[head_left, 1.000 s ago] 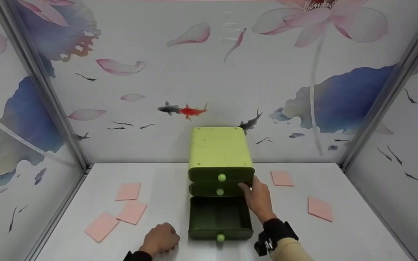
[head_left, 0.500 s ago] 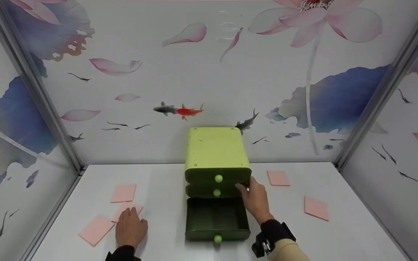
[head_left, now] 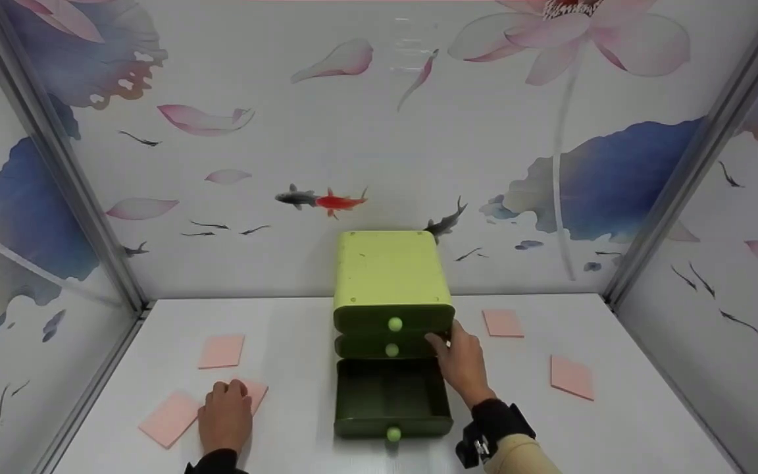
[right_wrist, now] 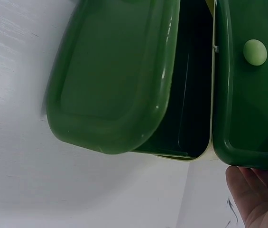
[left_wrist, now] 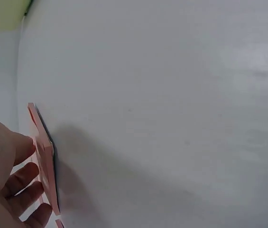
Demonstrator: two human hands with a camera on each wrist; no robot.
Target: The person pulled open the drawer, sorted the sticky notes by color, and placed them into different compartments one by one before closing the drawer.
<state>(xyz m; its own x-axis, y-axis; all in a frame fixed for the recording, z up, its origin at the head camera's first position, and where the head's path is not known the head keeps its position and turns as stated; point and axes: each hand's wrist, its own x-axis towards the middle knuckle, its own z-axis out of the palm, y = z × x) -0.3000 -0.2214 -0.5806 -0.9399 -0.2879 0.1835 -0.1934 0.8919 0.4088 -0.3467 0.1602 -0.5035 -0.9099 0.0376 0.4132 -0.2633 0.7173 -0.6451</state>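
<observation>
At the centre of the frame, you are gripping the right end of the middle drawer (head_left: 362,346) with your right hand (head_left: 463,365), probably steadying the yellow-green cabinet (head_left: 392,270); its thumb is lying on the front, its fingers curling behind the edge. The bottom drawer (head_left: 359,431) is standing pulled out below, apparently to leave its inside within reach. At lower left on the white surface (head_left: 300,342), your left hand (head_left: 224,416) is partly covering a pink pad (head_left: 257,395), its fingers bending, slightly apart, seemingly pinching the edge for purchase. Four more pads (head_left: 170,419) are lying either side.
</observation>
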